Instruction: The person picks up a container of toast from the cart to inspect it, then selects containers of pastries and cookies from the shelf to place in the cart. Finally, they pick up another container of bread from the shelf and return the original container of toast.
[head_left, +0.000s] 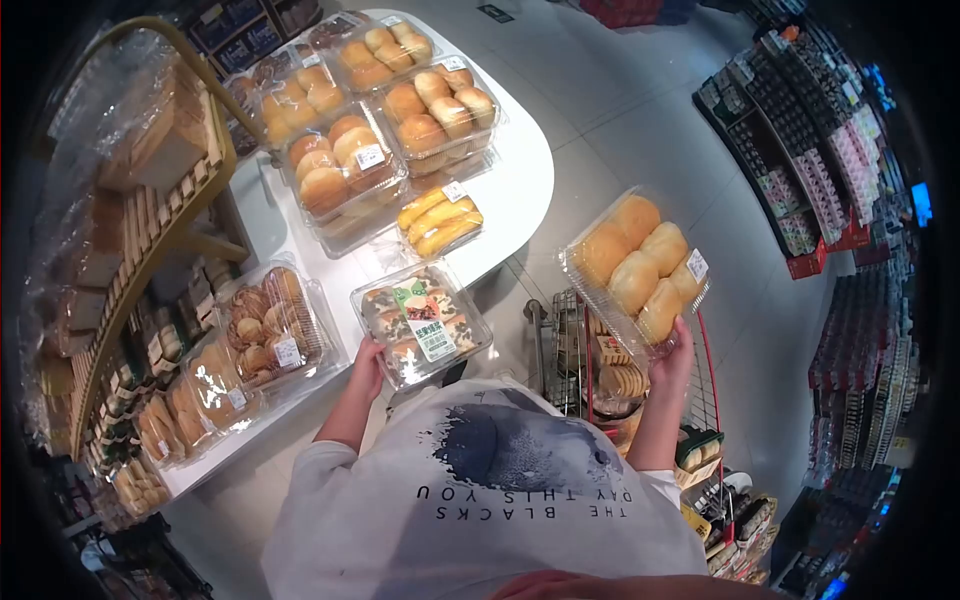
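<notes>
My left hand [368, 367] grips the near left edge of a clear plastic box of topped bread rolls [385, 325], which has a green and white label. The box is at the front edge of the white table. My right hand [672, 352] holds a clear plastic box of golden buns [635, 262] by its lower end. That box is tilted up over the shopping cart [702, 375], and a small white sticker shows on its side. Most of the fingers of both hands are hidden by the boxes.
The white table [525, 170] carries boxes of round buns [325, 180], a pack of yellow bread sticks [440, 220] and boxed pastries [265, 325]. A wooden rack [150, 235] with wrapped bread stands at left. Shop shelves [800, 150] line the right. Packages fill parts of the cart.
</notes>
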